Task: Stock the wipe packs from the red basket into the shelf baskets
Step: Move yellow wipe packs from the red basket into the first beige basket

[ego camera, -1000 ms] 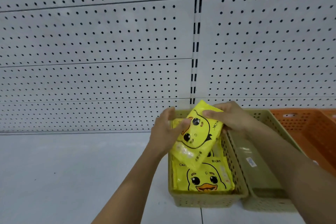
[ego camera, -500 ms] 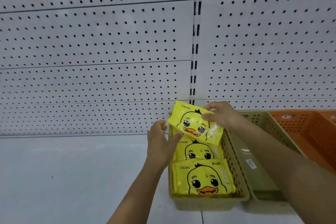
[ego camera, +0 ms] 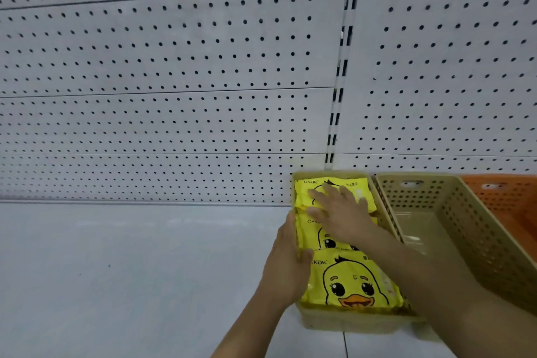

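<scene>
A tan perforated shelf basket (ego camera: 348, 321) stands on the shelf and holds three yellow duck-print wipe packs in a row. The front pack (ego camera: 353, 285) lies near the basket's front wall, the middle pack (ego camera: 309, 234) is partly hidden, and the rear pack (ego camera: 361, 193) lies at the back. My right hand (ego camera: 341, 212) rests flat, fingers spread, on the rear and middle packs. My left hand (ego camera: 290, 264) grips the basket's left rim, thumb inside by the packs. The red basket is out of view.
A second tan basket (ego camera: 465, 218), with nothing in it, stands directly to the right, and an orange basket (ego camera: 511, 197) beyond it. The grey shelf board (ego camera: 130, 270) stretches to the left. A white pegboard wall (ego camera: 174, 67) closes the back.
My right hand has set the pack it held down at the back of the basket and now lies flat on it. My left hand has moved onto the basket's left rim.
</scene>
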Demonstrator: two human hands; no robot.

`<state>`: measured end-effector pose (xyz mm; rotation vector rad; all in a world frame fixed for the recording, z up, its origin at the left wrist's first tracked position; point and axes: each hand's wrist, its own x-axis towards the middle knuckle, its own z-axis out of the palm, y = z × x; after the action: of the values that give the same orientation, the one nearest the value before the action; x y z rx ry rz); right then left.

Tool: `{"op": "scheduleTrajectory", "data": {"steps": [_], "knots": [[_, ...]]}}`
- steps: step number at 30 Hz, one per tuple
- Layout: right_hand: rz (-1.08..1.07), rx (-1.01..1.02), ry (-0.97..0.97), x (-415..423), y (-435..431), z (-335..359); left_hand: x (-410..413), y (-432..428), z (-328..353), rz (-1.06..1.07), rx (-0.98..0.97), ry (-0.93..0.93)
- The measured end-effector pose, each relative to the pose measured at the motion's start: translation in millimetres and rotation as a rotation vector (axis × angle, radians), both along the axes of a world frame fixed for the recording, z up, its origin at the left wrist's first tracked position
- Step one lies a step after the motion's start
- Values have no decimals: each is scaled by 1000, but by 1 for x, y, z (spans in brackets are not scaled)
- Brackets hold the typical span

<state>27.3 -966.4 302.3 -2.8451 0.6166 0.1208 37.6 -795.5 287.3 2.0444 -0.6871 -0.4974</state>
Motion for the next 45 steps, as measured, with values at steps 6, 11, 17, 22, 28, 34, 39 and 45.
{"op": "scheduleTrajectory", "data": {"steps": [6, 11, 17, 22, 28, 34, 39, 45], "knots": [[-14, 229, 59, -4, 3, -10, 2, -1, -6, -21, -2, -25], [-111, 230, 67, -21, 29, 8, 6, 11, -3, -108, -106, 1], [-324, 0, -126, -104, 110, 10, -20, 70, -5, -265, -89, -236], [-272, -118, -505, -161, 178, -20, -52, 141, -18, -263, 8, -356], [-266, 37, -566, -229, 277, -71, -107, 244, -43, -237, 32, -306], [-257, 142, -428, -290, 379, -116, -161, 362, -89, -160, 110, -138], [-240, 373, -200, -318, 461, -143, -199, 463, -130, -72, 200, -8], [-169, 482, -70, -319, 546, -165, -217, 574, -168, 106, 311, 165]]}}
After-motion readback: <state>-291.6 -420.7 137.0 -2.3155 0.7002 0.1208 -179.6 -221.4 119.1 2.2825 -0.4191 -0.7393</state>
